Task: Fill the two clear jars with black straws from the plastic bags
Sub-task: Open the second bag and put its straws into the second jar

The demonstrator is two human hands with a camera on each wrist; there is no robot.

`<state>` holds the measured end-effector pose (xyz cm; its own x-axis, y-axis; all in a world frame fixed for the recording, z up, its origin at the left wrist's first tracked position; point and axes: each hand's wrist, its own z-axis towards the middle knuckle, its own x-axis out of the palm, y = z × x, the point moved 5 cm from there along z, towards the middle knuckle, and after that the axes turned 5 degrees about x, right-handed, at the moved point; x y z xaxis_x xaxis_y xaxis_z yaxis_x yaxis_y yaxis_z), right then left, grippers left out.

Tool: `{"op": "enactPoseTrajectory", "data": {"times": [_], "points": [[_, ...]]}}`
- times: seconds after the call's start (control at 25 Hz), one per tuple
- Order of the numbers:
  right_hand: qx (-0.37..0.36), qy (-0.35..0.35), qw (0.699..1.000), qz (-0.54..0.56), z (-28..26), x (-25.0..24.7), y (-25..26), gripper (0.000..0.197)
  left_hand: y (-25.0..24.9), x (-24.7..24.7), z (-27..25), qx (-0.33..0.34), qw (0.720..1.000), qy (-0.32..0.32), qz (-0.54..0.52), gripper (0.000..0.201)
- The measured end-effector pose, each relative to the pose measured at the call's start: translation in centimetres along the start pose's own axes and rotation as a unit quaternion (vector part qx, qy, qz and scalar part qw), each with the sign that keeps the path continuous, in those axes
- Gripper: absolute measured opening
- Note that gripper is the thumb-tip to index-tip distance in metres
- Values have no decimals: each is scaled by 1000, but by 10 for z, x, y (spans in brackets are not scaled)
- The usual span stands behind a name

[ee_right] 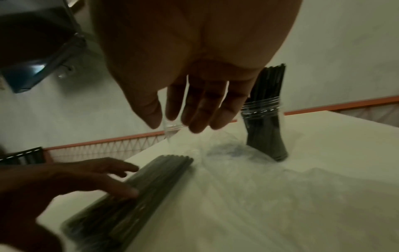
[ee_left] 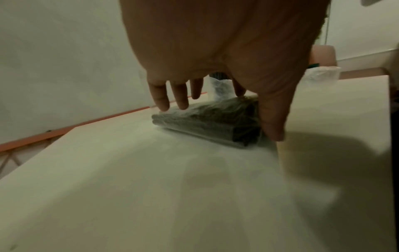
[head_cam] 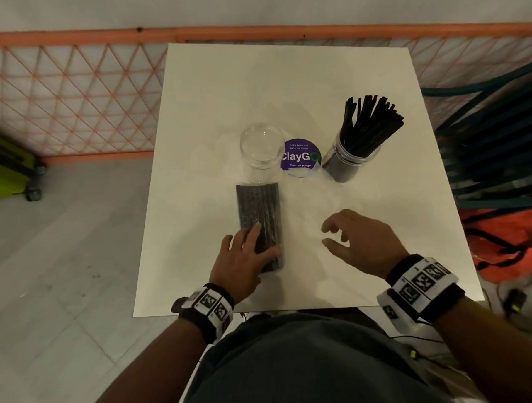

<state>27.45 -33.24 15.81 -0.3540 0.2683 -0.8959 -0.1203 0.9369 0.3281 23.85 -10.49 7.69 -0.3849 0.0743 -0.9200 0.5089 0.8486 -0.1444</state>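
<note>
A clear plastic bag of black straws (head_cam: 258,214) (ee_left: 207,119) lies lengthwise on the white table (head_cam: 367,257). My left hand (head_cam: 262,242) rests on its near end with fingers stretched over the top and the thumb beside it. An empty clear jar (head_cam: 261,151) stands just beyond the bag. To the right stands a second jar (head_cam: 349,159) (ee_right: 264,133) packed with black straws (head_cam: 368,120). My right hand (head_cam: 327,235) (ee_right: 172,124) hovers open and holds nothing. Under it lies a flat, empty clear plastic bag (ee_right: 248,170).
A round purple sticker (head_cam: 299,158) is on the table between the jars. An orange mesh fence (head_cam: 71,97) runs behind the table. A green wheeled case (head_cam: 4,170) stands on the floor at left. Stacked dark chairs (head_cam: 493,136) crowd the right side.
</note>
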Motion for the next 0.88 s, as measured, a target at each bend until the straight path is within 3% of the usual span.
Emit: {"op": "enactPoseTrajectory", "data": {"times": [0.12,0.24,0.32,0.44,0.56,0.68,0.8,0.88], "points": [[-21,115,993,-19,3,37,27,20,4,0,4,10,999,-33,-14,63],[-25,156,987,-36,9,70,38,42,8,-8,3,22,994,-87,-70,56],[-33,142,988,-41,12,79,41,61,14,-19,-3,16,983,-130,-127,59],[-58,74,995,-23,21,67,45,73,28,-42,-9,17,948,-180,-263,59],[-100,-5,995,13,32,44,55,72,42,-66,-14,-1,882,-222,-415,57],[-89,-80,990,70,41,18,65,72,45,-92,-14,-42,815,-245,-523,48],[-58,-77,988,120,51,7,67,67,49,-110,-13,-80,788,-292,-536,40],[-44,-40,992,115,58,11,65,56,53,-110,-11,-105,795,-303,-515,32]]}}
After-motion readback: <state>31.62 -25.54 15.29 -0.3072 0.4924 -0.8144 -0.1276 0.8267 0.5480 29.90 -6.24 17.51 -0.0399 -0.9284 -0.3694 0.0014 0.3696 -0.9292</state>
